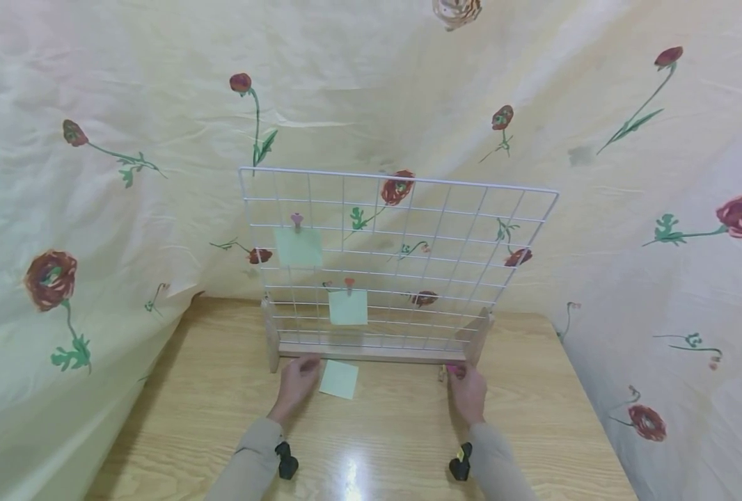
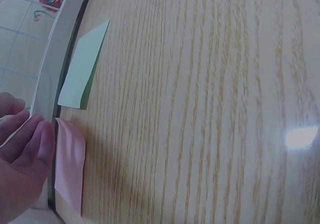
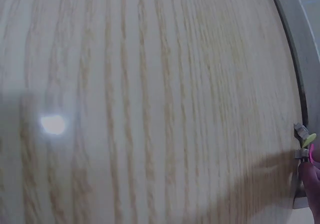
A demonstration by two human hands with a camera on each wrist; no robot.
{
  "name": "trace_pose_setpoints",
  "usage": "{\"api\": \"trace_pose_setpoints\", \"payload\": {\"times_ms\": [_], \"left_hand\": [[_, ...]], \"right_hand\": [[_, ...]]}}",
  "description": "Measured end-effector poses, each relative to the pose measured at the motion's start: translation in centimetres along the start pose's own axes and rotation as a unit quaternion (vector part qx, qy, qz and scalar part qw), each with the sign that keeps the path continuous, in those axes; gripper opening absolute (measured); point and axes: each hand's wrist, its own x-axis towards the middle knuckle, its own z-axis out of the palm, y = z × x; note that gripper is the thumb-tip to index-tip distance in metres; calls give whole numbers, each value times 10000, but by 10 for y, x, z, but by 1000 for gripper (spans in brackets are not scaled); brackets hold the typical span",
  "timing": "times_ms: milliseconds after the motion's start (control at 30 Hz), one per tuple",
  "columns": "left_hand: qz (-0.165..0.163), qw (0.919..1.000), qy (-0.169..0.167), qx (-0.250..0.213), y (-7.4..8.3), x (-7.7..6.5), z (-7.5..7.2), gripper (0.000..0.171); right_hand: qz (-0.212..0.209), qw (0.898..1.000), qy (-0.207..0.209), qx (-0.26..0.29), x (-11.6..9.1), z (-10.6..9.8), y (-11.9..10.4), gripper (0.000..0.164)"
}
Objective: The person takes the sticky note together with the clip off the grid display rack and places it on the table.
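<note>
A white wire grid (image 1: 377, 177) stands in a wooden base (image 1: 371, 353). My left hand (image 1: 298, 383) is at the base's left end, its fingers loosely bent and nothing visibly held. In the left wrist view a pink paper note (image 2: 70, 166) lies right beside that hand, with a pale green note (image 2: 84, 66) beyond it, both on the table. At the base's right end, my right hand (image 1: 469, 395) pinches a pink clip (image 3: 311, 154); most of the hand is cut off in the right wrist view. A yellow clip (image 3: 309, 140) lies next to the pink one.
Two pale green notes hang on the grid, the upper note (image 1: 298, 247) under a pinkish clip (image 1: 296, 219) and the lower note (image 1: 349, 307) under a red clip (image 1: 349, 282). Flower-patterned cloth (image 1: 158, 229) surrounds the wooden table (image 1: 402, 431).
</note>
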Motion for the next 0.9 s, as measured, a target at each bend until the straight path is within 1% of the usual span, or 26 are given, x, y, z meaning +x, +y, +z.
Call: {"api": "trace_pose_setpoints", "payload": {"times_ms": [200,367,433,600,800,900], "left_hand": [[5,10000,69,-43,0,-1,-1,24],[20,10000,90,-35,4,-1,-2,22],[-31,10000,75,-34,5,-1,-3,22],[-172,9998,45,-37,10,2,-6,20],[9,9999,-122,-94,12,9,-9,17],[-90,9996,-203,-186,14,12,-11,17]], "right_hand": [[161,9997,-189,72,-2,-6,-5,21],[164,9995,-205,161,-2,-9,-10,20],[125,9995,-195,206,-2,-9,-12,18],[-115,9993,-237,258,2,-11,-17,19],[-440,9980,-409,216,6,-13,-26,22],[-623,9965,-444,349,7,-13,-30,22]]}}
